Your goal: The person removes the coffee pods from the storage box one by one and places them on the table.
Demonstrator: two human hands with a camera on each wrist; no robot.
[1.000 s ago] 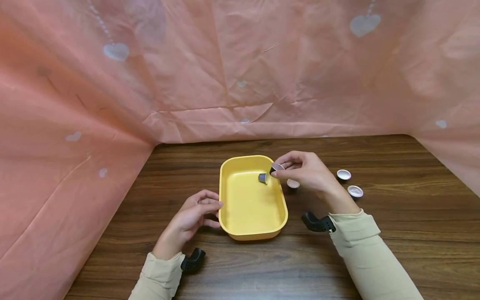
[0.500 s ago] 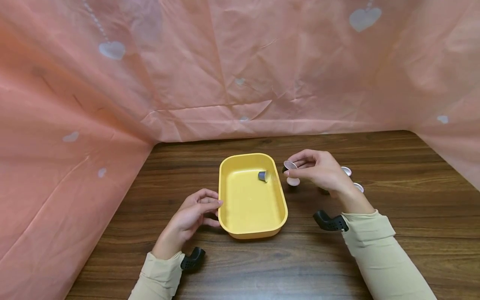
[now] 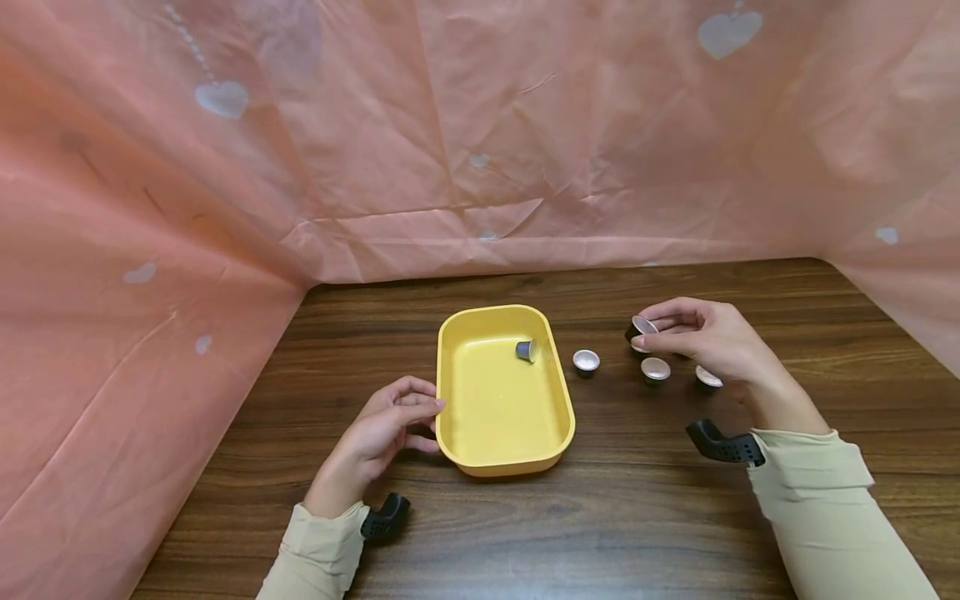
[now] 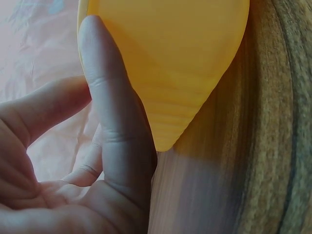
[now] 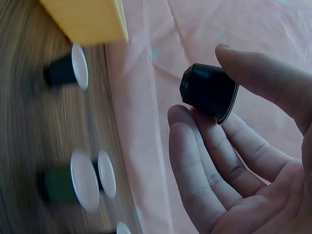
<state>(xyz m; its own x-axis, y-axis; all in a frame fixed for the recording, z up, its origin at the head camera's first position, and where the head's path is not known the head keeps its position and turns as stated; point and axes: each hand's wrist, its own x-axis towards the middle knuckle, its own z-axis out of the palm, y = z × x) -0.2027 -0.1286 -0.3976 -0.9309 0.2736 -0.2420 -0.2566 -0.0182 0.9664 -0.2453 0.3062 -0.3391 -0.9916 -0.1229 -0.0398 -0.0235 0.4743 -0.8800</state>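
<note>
My right hand pinches a black coffee capsule between thumb and fingertips, foil lid up, to the right of the yellow tray. Right by that hand stand a green capsule and a foil-topped capsule partly hidden by the hand. A further lid shows behind the green one in the right wrist view. One more capsule stands just outside the tray's right wall. Inside the tray a purple-grey capsule lies on its side. My left hand holds the tray's left wall, thumb at the rim.
Brown wooden tabletop extends around the tray. A pink sheet with pale hearts hangs behind and on both sides. Each wrist bears a black mount near the sleeve cuff.
My right hand has carried the black capsule rightward, from above the tray's right rim to over the standing capsules. The left hand and the tray stay almost where they were.
</note>
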